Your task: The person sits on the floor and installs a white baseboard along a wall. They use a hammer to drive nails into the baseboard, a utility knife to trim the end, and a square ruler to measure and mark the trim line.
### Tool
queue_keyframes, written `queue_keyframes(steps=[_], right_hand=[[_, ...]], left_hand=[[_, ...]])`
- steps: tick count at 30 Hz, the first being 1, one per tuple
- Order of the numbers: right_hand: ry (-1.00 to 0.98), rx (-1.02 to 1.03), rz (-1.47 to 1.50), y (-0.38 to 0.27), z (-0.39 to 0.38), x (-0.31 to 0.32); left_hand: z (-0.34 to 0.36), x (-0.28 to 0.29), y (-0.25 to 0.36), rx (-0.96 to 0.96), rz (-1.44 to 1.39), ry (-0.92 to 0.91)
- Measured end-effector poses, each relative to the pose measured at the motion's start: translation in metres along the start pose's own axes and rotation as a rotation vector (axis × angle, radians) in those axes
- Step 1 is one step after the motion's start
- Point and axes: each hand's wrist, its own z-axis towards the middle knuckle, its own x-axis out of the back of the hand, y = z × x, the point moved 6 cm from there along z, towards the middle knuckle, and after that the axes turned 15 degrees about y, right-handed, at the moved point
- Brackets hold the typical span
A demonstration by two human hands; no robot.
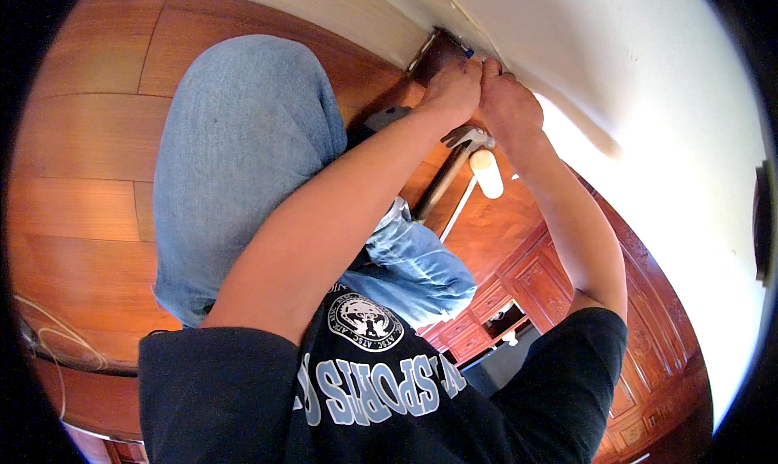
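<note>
Both my hands are together low at the wall corner. My left hand (455, 88) has its fingers curled in beside a dark brown piece (438, 56) set in the corner. Against it, my right hand (510, 106) is closed, with the thumb side toward the wall. A tiny blue bit (469, 53) shows just past the fingertips; what the fingers hold is hidden. Below the hands, a claw hammer (440, 187) lies on the wooden floor, its metal head toward them. Beside its head is a white cylinder (487, 175), with a thin white rod (459, 210) near it.
The white wall (648, 83) rises close on the right, and a pale baseboard (340, 14) runs along the back. My jeans-clad knee (243, 132) is bent at left over the plank floor (81, 156). Carved red-brown cabinets (539, 282) stand at lower right; a pale cord (69, 334) lies lower left.
</note>
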Motion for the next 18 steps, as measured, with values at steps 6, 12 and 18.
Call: queue_keyframes(steps=[6, 12, 18], right_hand=[[0.032, 0.071, 0.072, -0.001, 0.007, 0.035], [-0.033, 0.081, 0.035, -0.006, 0.006, 0.060], [-0.046, 0.124, -0.078, -0.009, 0.008, 0.068]], left_hand=[[0.003, -0.005, 0.003, 0.178, -0.223, -0.123], [-0.005, -0.007, 0.010, 0.251, -0.409, -0.238], [-0.018, 0.006, 0.031, 0.354, -0.602, -0.275]])
